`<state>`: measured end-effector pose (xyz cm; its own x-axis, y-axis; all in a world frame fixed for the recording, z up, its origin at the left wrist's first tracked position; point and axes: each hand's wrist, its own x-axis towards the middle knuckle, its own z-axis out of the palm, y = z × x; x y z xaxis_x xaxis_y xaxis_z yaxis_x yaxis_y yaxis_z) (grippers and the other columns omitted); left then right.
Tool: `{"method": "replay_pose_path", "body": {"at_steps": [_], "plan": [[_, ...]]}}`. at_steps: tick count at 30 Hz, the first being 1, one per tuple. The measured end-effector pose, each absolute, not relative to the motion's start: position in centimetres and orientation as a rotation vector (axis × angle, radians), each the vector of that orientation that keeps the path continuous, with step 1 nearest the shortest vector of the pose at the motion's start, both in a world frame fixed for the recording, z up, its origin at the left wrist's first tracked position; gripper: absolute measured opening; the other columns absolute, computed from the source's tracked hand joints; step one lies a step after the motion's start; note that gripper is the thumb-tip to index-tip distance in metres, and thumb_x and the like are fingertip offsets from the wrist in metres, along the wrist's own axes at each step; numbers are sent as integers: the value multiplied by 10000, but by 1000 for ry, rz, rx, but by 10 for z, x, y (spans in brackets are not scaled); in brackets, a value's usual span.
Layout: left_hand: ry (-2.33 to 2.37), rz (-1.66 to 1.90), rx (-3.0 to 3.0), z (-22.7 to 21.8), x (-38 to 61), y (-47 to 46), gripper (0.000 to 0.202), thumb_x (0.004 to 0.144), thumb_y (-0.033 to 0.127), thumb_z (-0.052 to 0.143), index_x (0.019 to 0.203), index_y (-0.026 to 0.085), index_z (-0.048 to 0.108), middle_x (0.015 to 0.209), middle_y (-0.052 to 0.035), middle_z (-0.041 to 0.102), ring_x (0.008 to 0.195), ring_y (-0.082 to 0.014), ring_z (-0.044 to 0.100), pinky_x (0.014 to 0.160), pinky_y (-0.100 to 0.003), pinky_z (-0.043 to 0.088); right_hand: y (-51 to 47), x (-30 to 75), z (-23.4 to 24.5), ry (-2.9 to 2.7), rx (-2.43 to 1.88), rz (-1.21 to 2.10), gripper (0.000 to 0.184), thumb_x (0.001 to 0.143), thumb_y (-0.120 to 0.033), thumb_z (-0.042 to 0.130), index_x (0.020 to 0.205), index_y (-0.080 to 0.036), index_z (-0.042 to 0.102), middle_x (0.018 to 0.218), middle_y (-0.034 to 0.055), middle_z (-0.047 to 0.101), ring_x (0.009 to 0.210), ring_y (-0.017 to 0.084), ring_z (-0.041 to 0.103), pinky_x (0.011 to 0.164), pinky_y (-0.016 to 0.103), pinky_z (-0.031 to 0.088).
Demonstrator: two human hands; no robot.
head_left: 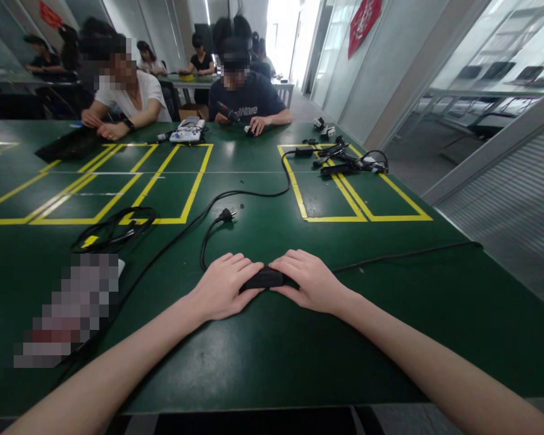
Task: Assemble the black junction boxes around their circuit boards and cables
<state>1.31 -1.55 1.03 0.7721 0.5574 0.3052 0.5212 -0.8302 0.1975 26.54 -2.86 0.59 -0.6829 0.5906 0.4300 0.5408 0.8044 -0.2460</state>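
Both my hands grip a black power adapter [265,278] low over the green table [263,368]. My left hand [226,284] is closed round its left end, thumb in front and fingers behind. At the other end my right hand [306,281] wraps the adapter the same way, hiding that side. From behind my left hand a black cord curves up to a plug [227,215] with two metal pins, lying on the table. A thin black cable [408,254] leads off past my right hand toward the table's right edge.
A coiled black cable [113,229] and a blurred-out flat item [72,308] lie at left. One long cord [217,196] crosses the table to another adapter [304,152]. Yellow tape marks rectangles. Black devices [344,162] sit at back right. Two people work across the table.
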Motion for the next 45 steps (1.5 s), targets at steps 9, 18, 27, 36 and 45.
{"method": "replay_pose_path", "body": {"at_steps": [9,18,27,36,45], "plan": [[826,582,2902,13,13,-13,468,1073,574,492,1140,151,683,929,-90,739,835,-240,670,750,-358,487,-36,264,9,-2456,-857,81,255,1039,-364,598,1133,-146,691,963,124,755,860,256,649,733,385,483],[935,643,2717,11,14,-18,508,984,643,601,1153,173,696,966,-95,765,846,-242,701,757,-350,531,-36,267,6,-2446,-700,22,325,1080,-310,516,1343,-177,652,1201,130,784,976,242,718,799,392,542],[1121,567,2203,23,18,-24,384,1005,524,586,878,190,725,688,24,673,594,-142,585,547,-248,388,-34,271,5,-2423,-581,-145,339,1057,-194,490,1343,-229,668,1292,117,758,1067,234,725,817,378,589],[1021,825,2531,12,12,-21,433,987,605,643,902,181,672,754,-13,666,656,-158,607,622,-273,455,-35,266,15,-2410,-631,44,226,1015,-283,629,1216,-188,667,1209,145,769,1049,262,735,862,411,627],[963,813,2658,13,14,-19,394,986,566,647,969,173,673,825,-49,705,745,-202,645,701,-322,521,-34,265,13,-2266,-618,38,137,1024,-280,653,1113,-179,681,996,99,804,805,211,724,686,347,541]]}}
